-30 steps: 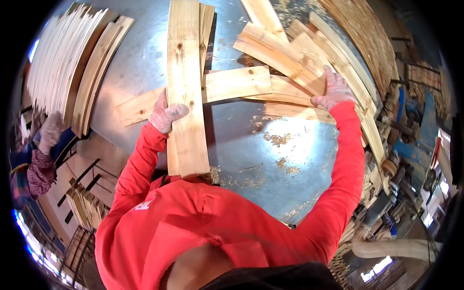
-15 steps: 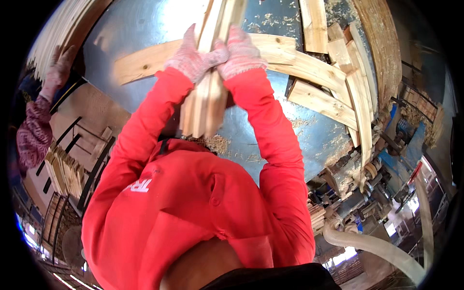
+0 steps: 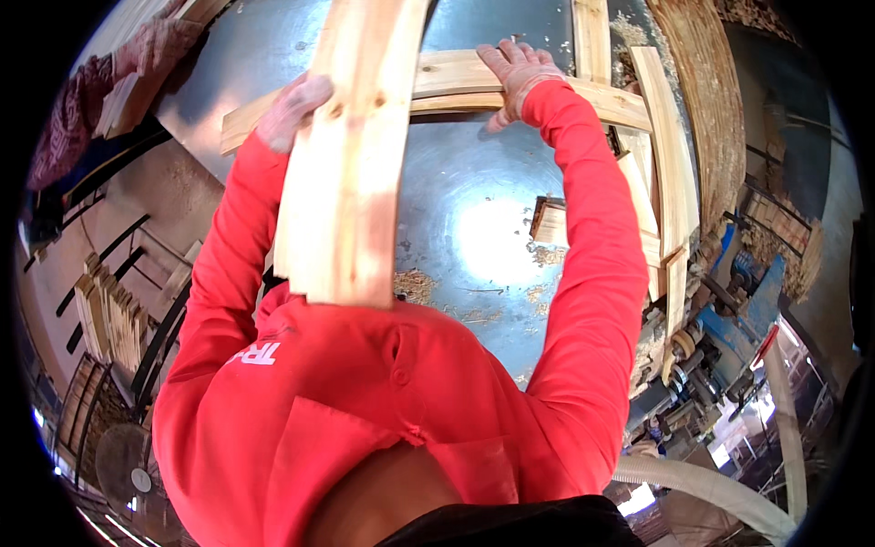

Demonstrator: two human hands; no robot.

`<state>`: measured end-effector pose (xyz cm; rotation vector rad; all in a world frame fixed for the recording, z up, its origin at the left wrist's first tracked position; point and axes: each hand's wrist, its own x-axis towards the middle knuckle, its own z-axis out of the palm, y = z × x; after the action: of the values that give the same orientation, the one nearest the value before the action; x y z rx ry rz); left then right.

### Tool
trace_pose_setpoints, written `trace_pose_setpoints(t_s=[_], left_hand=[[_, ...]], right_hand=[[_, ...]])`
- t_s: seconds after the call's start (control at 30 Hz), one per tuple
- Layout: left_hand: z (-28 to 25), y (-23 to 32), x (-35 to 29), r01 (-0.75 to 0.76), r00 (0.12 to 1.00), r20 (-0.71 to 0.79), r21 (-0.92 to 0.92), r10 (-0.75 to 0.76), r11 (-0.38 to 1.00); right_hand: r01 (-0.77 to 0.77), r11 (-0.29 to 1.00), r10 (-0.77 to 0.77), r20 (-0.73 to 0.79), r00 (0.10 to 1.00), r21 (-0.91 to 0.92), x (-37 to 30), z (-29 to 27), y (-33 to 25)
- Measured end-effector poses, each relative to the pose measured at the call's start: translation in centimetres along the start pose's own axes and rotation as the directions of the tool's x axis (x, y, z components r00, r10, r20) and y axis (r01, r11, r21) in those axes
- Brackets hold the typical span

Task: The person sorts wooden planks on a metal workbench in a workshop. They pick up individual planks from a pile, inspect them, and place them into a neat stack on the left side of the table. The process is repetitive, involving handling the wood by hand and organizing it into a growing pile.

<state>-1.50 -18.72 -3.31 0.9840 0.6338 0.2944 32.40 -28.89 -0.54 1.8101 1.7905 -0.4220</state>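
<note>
A few long pale wooden boards (image 3: 355, 173) lie flat and overlapping, running from near my chest away over the metal table (image 3: 456, 182). My gloved left hand (image 3: 296, 108) is closed around their left edge. Beneath them, crosswise pieces of wood (image 3: 447, 73) extend to both sides. To the right of the boards, my gloved right hand (image 3: 518, 73) has its fingers spread. It rests on or just over the crosswise wood and grips nothing; exact contact is unclear.
At the far left, a co-worker's gloved hand (image 3: 155, 46) is at a board stack. More boards (image 3: 670, 155) and a wooden beam (image 3: 706, 128) lie right, with wood shavings (image 3: 416, 285) scattered about. Blue machinery (image 3: 743, 301) and a pale hose (image 3: 711, 483) stand lower right.
The bundle held on edge between both hands now lies flat and spread, shifted slightly left. My right hand has left it and moved right. The co-worker's hand has moved up and right.
</note>
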Motion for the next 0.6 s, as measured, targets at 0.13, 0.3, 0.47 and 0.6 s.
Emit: trace_pose_setpoints(t_s=[0.13, 0.3, 0.47, 0.6], left_hand=[[0.9, 4.2, -3.8, -0.15, 0.968, 0.125, -0.403, 0.217, 0.903], [-0.8, 8.4, -6.2, -0.339, 0.867, -0.379, 0.032, 0.325, 0.94], [-3.7, 9.1, -6.3, -0.218, 0.854, -0.368, 0.389, 0.368, 0.895], [-2.4, 6.4, -2.8, -0.054, 0.824, -0.495, 0.415, 0.276, 0.908]], right_hand=[[0.011, 1.0, -0.013, 0.176, 0.984, 0.014, -0.3, -2.1, 0.2], [0.03, 0.96, -0.169, 0.49, 0.855, 0.278, -3.6, -3.0, -1.5], [-0.27, 0.049, -0.493, 0.259, 0.831, 0.962, -11.5, 11.2, -3.3], [-0.065, -0.02, 0.109, 0.067, 0.992, 0.998, -14.5, 18.5, -7.5]])
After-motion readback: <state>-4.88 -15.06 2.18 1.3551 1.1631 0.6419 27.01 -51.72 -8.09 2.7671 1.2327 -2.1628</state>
